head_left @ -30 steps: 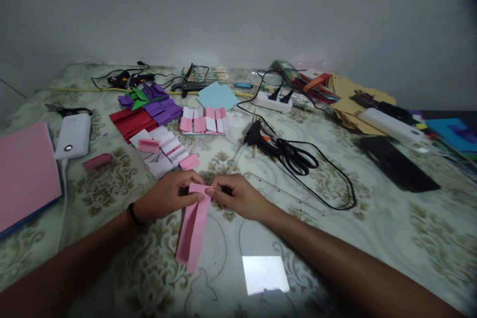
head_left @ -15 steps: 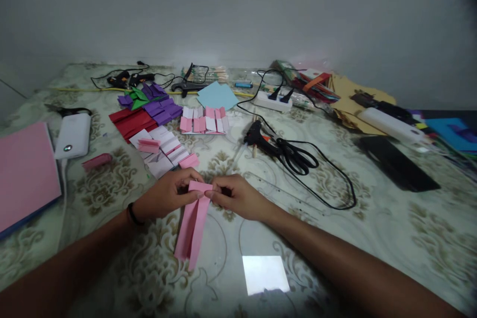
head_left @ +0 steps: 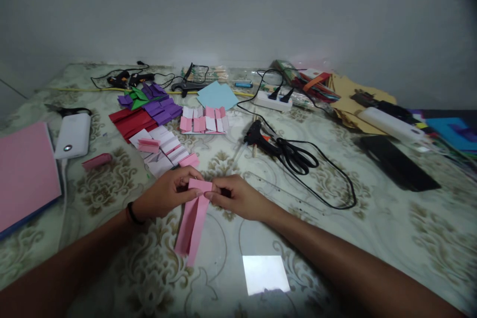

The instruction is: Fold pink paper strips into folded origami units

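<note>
A folded pink paper strip point(head_left: 194, 223) hangs toward me between both hands, its two long flaps spread slightly apart at the lower end. My left hand point(head_left: 169, 191) pinches its upper left edge, thumb on top. On the other side, my right hand point(head_left: 234, 196) grips the upper right edge, the two thumbs nearly touching. Just beyond my left hand lie white and pink folded papers point(head_left: 164, 149). More pink and white folded pieces point(head_left: 204, 120) rest farther back.
Right of centre are a black glue gun point(head_left: 259, 136), scissors point(head_left: 298, 156) and a clear ruler point(head_left: 279, 190). A black phone point(head_left: 398, 163) lies farther right. At left are a white power bank point(head_left: 73, 135) and pink sheets point(head_left: 28, 174). A power strip point(head_left: 274, 102) sits behind.
The lower end of the pink strip has risen slightly and its flaps are a little closer together. Both hands keep nearly the same place and hold.
</note>
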Action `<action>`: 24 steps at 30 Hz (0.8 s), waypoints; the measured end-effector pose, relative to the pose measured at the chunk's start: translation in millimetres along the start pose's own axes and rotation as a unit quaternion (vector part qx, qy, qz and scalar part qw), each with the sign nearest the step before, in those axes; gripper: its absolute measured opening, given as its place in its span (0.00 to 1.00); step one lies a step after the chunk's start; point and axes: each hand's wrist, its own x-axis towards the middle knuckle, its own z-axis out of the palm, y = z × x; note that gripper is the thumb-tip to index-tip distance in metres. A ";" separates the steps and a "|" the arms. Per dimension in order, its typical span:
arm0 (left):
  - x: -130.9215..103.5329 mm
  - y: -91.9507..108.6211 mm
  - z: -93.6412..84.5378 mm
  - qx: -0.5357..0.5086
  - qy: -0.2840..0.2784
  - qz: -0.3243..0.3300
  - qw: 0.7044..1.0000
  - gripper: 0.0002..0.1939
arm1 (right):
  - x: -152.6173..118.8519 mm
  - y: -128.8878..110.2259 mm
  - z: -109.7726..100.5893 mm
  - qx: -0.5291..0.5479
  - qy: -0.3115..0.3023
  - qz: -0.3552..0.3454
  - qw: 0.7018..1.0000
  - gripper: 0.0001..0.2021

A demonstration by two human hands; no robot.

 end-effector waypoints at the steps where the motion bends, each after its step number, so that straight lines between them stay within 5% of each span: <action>1: -0.2 -0.2 -0.2 0.002 0.000 -0.001 1.000 0.10 | 0.0 0.6 0.1 0.000 0.004 0.001 1.000 0.22; 24: -0.1 4.8 -0.1 0.000 -0.010 0.009 1.000 0.09 | 0.0 1.7 1.8 -0.011 0.019 -0.003 1.000 0.23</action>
